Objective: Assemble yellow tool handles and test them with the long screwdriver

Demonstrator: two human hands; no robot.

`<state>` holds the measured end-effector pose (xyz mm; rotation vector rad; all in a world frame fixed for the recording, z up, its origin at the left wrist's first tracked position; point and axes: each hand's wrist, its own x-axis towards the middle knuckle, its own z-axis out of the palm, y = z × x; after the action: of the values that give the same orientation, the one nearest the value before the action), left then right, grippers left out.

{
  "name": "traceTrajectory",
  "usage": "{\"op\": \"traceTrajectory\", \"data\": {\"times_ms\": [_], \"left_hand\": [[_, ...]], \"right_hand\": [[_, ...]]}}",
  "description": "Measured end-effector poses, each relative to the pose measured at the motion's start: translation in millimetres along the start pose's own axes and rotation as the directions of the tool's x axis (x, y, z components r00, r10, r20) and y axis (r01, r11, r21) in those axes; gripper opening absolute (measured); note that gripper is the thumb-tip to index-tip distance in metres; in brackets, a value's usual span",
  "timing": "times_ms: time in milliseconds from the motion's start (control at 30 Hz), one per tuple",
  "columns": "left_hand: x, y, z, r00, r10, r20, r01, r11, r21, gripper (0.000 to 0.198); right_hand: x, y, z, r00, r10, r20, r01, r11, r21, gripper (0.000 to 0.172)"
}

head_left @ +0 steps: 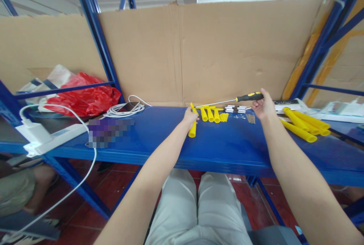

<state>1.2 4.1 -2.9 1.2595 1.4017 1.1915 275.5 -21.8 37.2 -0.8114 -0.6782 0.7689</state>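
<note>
My left hand (190,118) is closed around a yellow plastic tube (192,130), its round end facing me. My right hand (264,105) grips the end of a screwdriver (249,96) with a black and yellow handle. The long metal shaft points left, and its tip is near the top of the held tube; whether it touches cannot be made out. Just right of my left hand, several similar yellow tubes (211,115) lie in a row with small yellow pieces (224,117). Between the hands are a stack of white and dark strips (235,109) and some small brown pieces (250,118).
More yellow tubes (305,123) are piled at the right of the blue shelf (159,138). On the left are a coiled white cable (122,110), a white power strip (61,138) and a red plastic bag (85,95). A cardboard panel (222,51) stands behind; another person's leg (42,178) shows lower left.
</note>
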Motion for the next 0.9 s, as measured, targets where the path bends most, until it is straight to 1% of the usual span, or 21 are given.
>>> {"op": "traceTrajectory", "data": {"times_ms": [100,233,333,433,500,600,667,733,833,900], "left_hand": [[-1.9,0.9,0.6,1.0,0.004,0.008,-0.004,1.0,-0.003,0.063],[-4.2,2.8,1.5,1.0,0.03,0.002,-0.03,0.999,-0.018,0.065],[-3.5,3.6,0.3,0.998,0.035,-0.059,-0.037,0.999,-0.02,0.07],[-0.8,3.0,-1.8,0.992,0.036,-0.119,-0.037,0.999,-0.004,0.074],[1.4,1.8,-2.6,0.989,0.055,-0.135,-0.052,0.998,0.025,0.072],[4.2,-0.6,-1.9,0.989,0.079,-0.129,-0.07,0.995,0.069,0.061],[6.0,-2.4,-0.6,0.99,0.076,-0.117,-0.066,0.994,0.082,0.055],[8.6,-4.4,0.4,0.99,0.078,-0.116,-0.067,0.993,0.095,0.053],[13.7,-7.9,1.1,0.986,0.112,-0.127,-0.095,0.987,0.127,0.056],[16.3,-9.9,1.1,0.98,0.145,-0.135,-0.125,0.982,0.144,0.059]], "right_hand": [[-3.9,-1.5,2.8,0.999,0.008,-0.045,-0.005,0.997,0.079,0.037],[-11.5,-7.4,5.4,0.997,0.013,-0.08,-0.001,0.99,0.139,0.028],[-15.7,-11.1,7.4,0.99,0.042,-0.137,-0.016,0.982,0.187,0.026],[-15.2,-9.7,9.0,0.984,0.042,-0.174,-0.011,0.985,0.174,0.028],[-12.9,-6.5,9.5,0.985,0.015,-0.175,0.01,0.99,0.138,0.031],[-10.3,-2.2,9.7,0.992,-0.022,-0.121,0.032,0.996,0.079,0.037],[-10.2,-0.8,10.0,0.995,-0.032,-0.091,0.036,0.999,0.041,0.036],[-11.5,0.1,10.1,0.996,-0.036,-0.08,0.034,0.999,-0.025,0.033],[-15.1,3.6,10.0,0.998,-0.004,-0.064,-0.011,0.973,-0.229,0.028],[-18.4,8.1,10.4,0.995,0.097,-0.034,-0.102,0.899,-0.427,0.026]]}}
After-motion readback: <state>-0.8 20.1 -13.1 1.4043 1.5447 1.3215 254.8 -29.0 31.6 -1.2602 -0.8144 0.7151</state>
